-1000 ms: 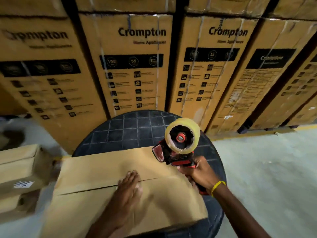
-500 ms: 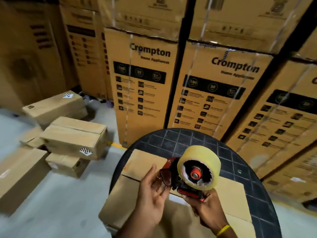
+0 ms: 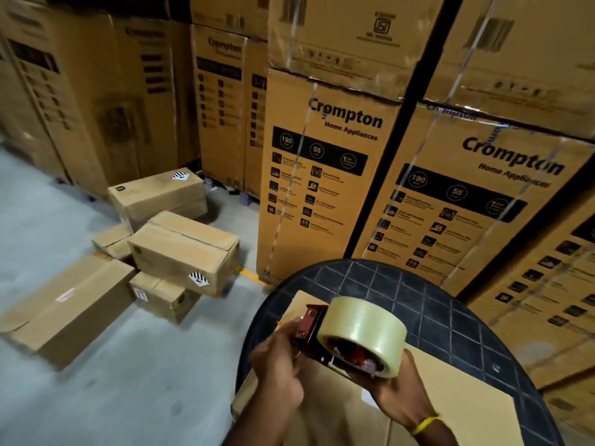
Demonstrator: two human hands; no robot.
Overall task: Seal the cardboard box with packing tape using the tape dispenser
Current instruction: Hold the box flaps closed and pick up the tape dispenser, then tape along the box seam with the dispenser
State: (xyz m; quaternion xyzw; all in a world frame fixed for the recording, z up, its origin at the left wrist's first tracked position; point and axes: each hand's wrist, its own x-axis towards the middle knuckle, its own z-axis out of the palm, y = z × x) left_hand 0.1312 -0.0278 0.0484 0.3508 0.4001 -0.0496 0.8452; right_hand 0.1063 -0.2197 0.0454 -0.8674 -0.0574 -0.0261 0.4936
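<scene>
At the lower right of the view, about five o'clock, a round dark counter with a grid-patterned top carries a flat cardboard box. Both hands hold a tape dispenser just above the box, near its left end. The right hand, with a yellow band on the wrist, cups the dispenser from below at its four o'clock side, fingers wrapped under the roll of clear tape; the handle is hidden. The left hand, at the dispenser's eight o'clock, has its fingers curled against the red front end. Whether it pinches a loose tape end cannot be told.

No tape shows on the visible part of the box, so sealing looks not yet begun.

The dispenser is likely light and rigid, best gripped by its handle, with fingers kept off the front where the tape is cut. The tape is thin and sticky and will cling to itself if let slack. The box is stiff, but its flaps probably give under pressure, so a flat palm beside the seam should steady it.

At nine o'clock, several small boxes lie piled on the grey floor. From twelve to three o'clock stand tall printed cartons.
</scene>
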